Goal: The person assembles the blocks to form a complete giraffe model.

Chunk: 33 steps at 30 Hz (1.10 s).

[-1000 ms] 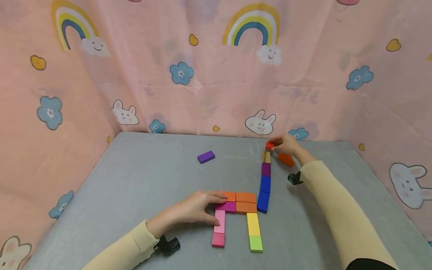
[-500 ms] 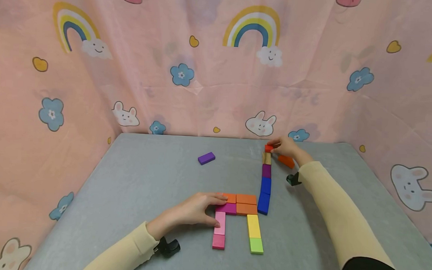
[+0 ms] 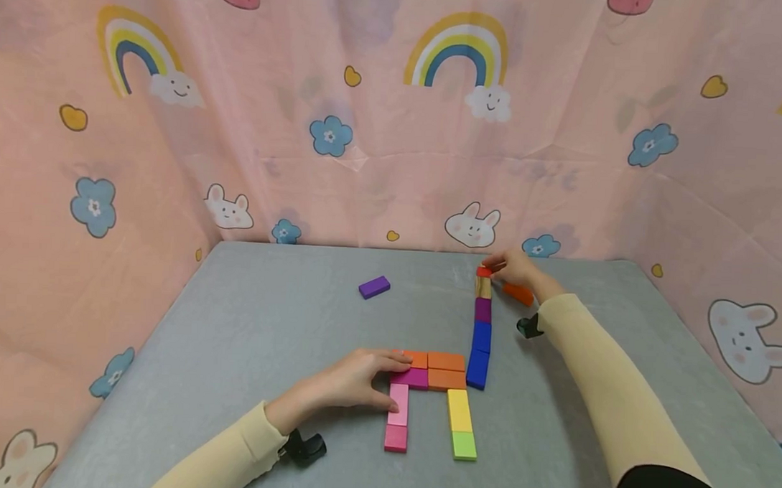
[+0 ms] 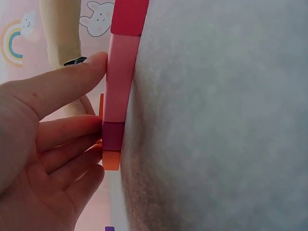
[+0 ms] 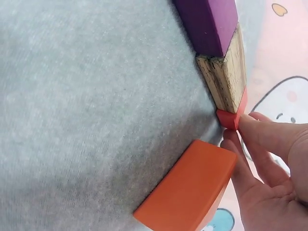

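My right hand (image 3: 518, 271) pinches a small red block (image 5: 230, 119) between thumb and fingers, flat against the end of a bare wooden block (image 5: 225, 77). That wooden block continues a row with a purple block (image 3: 483, 310) and two blue blocks (image 3: 481, 336) running toward me. Nearer, my left hand (image 3: 360, 376) rests its thumb on a light pink block (image 4: 119, 79), while its fairly straight fingers touch the magenta block (image 4: 113, 135) and the orange block (image 4: 111, 160). Below the light pink one lies a darker pink block (image 3: 396, 438).
Beside my right hand lies a loose orange block (image 5: 187, 185). A loose purple block (image 3: 374, 287) sits toward the back. Two more orange blocks (image 3: 446, 379) join the magenta one, with yellow (image 3: 459, 410) and green (image 3: 464, 445) blocks below. A patterned pink curtain (image 3: 394, 165) borders the table.
My right hand has drawn the red block slightly toward me, up against the wooden block, which now lies straighter in the row. My left hand keeps its place.
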Available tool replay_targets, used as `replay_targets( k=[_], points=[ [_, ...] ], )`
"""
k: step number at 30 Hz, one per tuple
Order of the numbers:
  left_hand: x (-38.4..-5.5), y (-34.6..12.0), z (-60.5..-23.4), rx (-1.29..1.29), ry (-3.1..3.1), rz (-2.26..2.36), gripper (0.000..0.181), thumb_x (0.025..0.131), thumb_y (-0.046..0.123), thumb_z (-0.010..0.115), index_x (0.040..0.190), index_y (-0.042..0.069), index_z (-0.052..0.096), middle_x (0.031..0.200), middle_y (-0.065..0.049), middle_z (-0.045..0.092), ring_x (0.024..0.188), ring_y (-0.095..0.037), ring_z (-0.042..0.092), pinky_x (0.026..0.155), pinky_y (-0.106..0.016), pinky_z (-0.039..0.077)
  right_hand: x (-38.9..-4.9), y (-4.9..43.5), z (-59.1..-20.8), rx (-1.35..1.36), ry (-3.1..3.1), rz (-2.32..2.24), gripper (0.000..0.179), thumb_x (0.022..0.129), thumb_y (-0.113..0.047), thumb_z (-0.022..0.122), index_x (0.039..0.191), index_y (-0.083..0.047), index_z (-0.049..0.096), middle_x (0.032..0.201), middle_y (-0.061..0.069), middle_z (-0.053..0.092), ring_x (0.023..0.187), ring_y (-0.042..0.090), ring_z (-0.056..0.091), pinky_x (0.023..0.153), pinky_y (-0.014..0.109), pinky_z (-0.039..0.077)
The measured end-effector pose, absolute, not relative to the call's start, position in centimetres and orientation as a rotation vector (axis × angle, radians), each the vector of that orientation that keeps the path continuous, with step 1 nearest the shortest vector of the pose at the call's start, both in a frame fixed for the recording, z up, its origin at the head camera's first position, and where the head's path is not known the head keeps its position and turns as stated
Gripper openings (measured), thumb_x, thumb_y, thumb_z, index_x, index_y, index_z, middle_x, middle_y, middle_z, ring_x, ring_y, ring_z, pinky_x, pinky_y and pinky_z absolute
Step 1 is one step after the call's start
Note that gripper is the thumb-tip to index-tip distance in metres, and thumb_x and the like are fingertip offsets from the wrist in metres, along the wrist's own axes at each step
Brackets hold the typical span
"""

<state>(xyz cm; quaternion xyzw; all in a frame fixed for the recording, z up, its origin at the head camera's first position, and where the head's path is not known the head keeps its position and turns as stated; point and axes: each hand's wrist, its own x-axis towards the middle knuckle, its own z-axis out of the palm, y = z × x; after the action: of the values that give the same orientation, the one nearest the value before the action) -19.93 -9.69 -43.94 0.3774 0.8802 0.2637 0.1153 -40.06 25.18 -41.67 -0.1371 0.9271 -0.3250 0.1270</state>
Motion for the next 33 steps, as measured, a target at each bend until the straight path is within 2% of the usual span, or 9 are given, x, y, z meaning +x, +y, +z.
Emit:
replay_targets(
  k=[8,19,26,33],
  points=[
    [-20.0,-9.7,-44.0,1.105,2.588,0.777,0.06,0.079,0.035,0.076,0.133,0.015,0.057,0.141,0.005,0.05,0.135,-0.015,0.041,0.109,-0.035,0.037,-39.6,25.0,-41.6,-0.397,2.751,-0.9,0.032,0.095,-0.001,0.049,0.126,0.006,0.056,0.129,0.03,0.053,0.121,0.046,0.048,0.102,0.054,0.04],
    [-20.0,-9.6,-44.1,1.131,2.591,0.779,0.061,0.078,0.034,0.077,0.132,0.014,0.057,0.14,0.003,0.052,0.134,-0.016,0.043,0.109,-0.036,0.037,-39.7,24.9,-41.9,-0.369,2.753,-0.904,0.033,0.095,0.003,0.048,0.126,0.007,0.056,0.128,0.03,0.053,0.12,0.046,0.049,0.101,0.053,0.041],
    [-20.0,-9.5,-44.1,1.136,2.588,0.773,0.06,0.079,0.035,0.076,0.132,0.015,0.057,0.141,0.004,0.051,0.134,-0.016,0.043,0.109,-0.036,0.037,-39.2,25.7,-41.2,-0.348,2.803,-0.983,0.045,0.096,-0.011,0.053,0.135,0.009,0.044,0.135,0.03,0.048,0.124,0.044,0.046,0.102,0.052,0.041],
    [-19.9,-9.6,-43.9,1.126,2.575,0.782,0.06,0.079,0.035,0.076,0.132,0.015,0.057,0.141,0.004,0.051,0.135,-0.017,0.042,0.109,-0.037,0.037,-36.6,26.6,-39.6,-0.273,2.951,-1.029,0.056,0.093,-0.026,0.061,0.135,0.007,0.045,0.132,0.03,0.05,0.121,0.042,0.049,0.1,0.051,0.042]
  ],
)
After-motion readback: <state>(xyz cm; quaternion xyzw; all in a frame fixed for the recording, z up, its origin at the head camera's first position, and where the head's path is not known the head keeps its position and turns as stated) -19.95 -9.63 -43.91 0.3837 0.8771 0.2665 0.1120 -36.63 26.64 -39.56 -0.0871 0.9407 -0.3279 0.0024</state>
